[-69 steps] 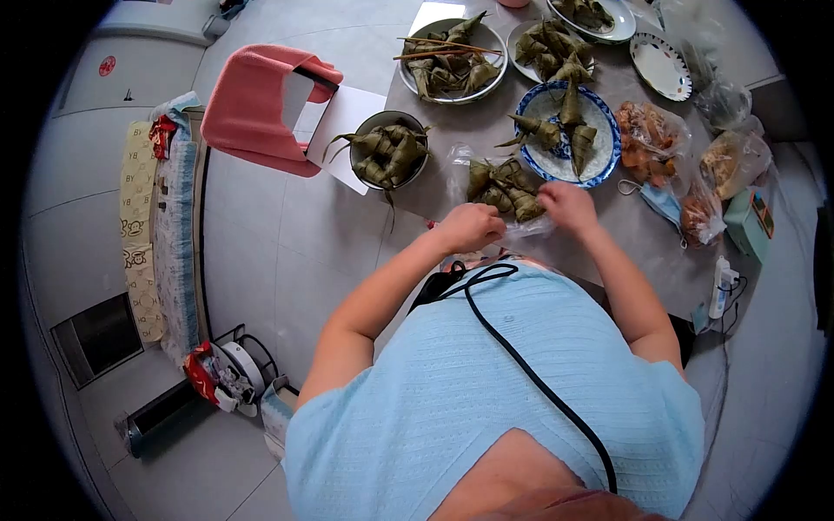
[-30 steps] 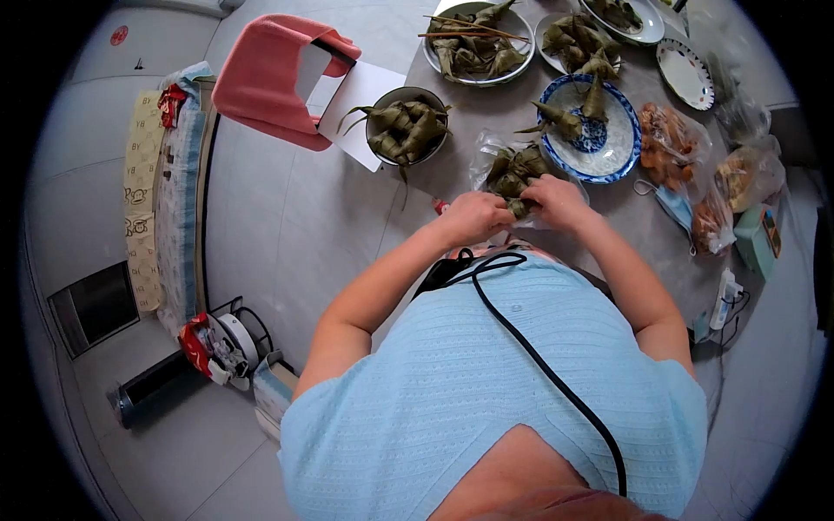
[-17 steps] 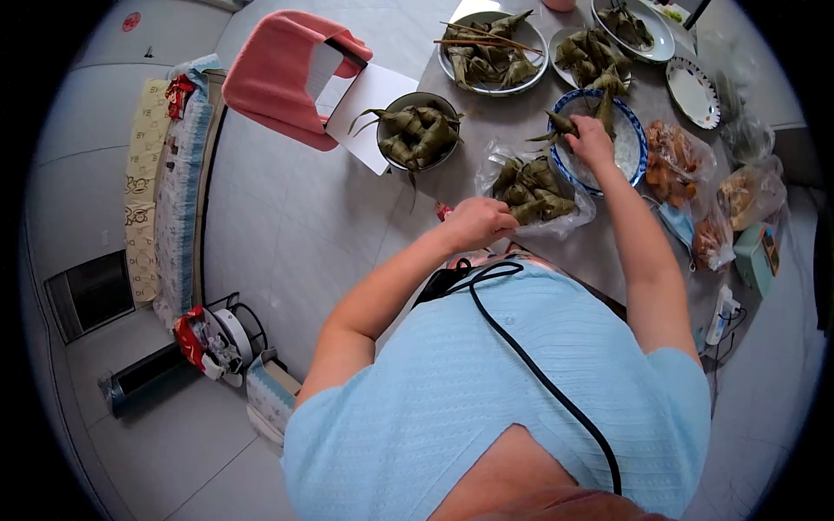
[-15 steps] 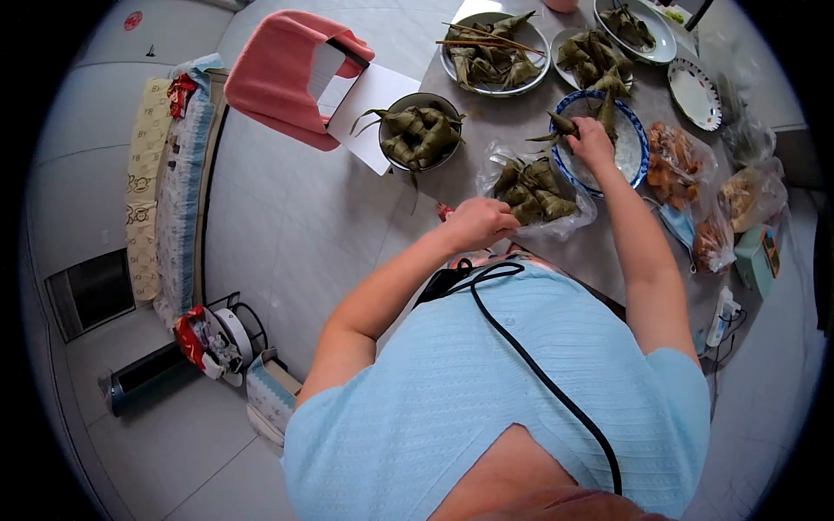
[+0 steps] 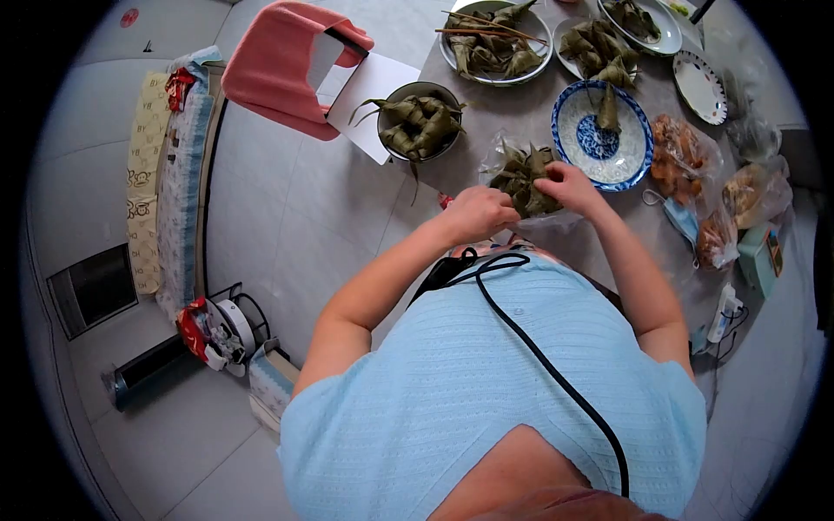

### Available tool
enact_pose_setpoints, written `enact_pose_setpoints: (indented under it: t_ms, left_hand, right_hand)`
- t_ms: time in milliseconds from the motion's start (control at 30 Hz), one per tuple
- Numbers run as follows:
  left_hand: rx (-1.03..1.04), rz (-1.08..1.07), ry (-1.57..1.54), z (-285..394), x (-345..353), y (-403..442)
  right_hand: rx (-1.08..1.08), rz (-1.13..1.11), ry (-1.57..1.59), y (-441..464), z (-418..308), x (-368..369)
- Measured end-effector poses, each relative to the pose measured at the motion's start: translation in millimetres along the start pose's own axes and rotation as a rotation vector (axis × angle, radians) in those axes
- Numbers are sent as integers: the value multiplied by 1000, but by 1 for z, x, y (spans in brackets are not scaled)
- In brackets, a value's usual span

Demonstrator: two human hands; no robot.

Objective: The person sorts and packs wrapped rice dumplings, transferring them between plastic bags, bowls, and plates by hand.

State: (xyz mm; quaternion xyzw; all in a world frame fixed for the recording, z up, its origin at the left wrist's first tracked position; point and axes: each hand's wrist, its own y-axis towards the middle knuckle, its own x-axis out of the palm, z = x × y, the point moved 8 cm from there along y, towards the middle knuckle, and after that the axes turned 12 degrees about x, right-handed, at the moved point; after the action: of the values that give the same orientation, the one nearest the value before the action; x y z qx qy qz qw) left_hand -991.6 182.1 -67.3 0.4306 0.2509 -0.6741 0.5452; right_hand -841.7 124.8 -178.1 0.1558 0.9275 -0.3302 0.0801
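Observation:
A clear plastic bag [image 5: 493, 159] filled with several leaf-wrapped zongzi lies at the table edge in front of me. My left hand [image 5: 480, 214] is closed at the bag's near left rim, fingers pinched on the plastic. Over the bag's right side, my right hand [image 5: 573, 189] has its fingers closed on a zongzi [image 5: 540, 165] among the others. Just beyond that hand stands a blue-and-white bowl [image 5: 634, 161] with a single zongzi [image 5: 607, 115] resting against its far inner side.
A dark bowl of zongzi [image 5: 420, 158] stands on a white stool by a pink-covered chair [image 5: 261, 74]. Further back are a basin of zongzi with chopsticks [image 5: 495, 33] and plates of zongzi. Bagged food [image 5: 676, 156], a face mask [image 5: 680, 217] and a power strip [image 5: 723, 314] lie right.
My right hand has carried a zongzi from the blue-and-white bowl down and left to the plastic bag. My left hand has stayed at the bag's rim.

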Motion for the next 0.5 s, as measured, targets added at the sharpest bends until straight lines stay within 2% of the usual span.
enact_pose_setpoints:
  t_ms: [67, 100, 167, 300, 367, 433, 467, 500]
  left_hand:
    - [-13, -11, -13, 0, -1, 0]
    - [-15, -12, -14, 0, 0, -1]
    - [-13, 48, 3, 1, -2, -1]
    - [-23, 36, -16, 0, -1, -1]
    - [-1, 1, 8, 0, 5, -2]
    - [-19, -21, 4, 0, 1, -1]
    - [-37, -45, -4, 0, 2, 0]
    - [-27, -45, -4, 2, 2, 0]
  right_hand:
    - [134, 128, -265, -13, -4, 1]
    - [134, 125, -264, -17, -4, 6]
    - [105, 161, -458, -19, -3, 13]
    - [53, 151, -427, -14, -2, 13]
    - [9, 325, -331, -3, -4, -21]
    - [-121, 627, -164, -1, -17, -77]
    - [-115, 774, -125, 9, -5, -105]
    - [-15, 833, -190, 13, -5, -130]
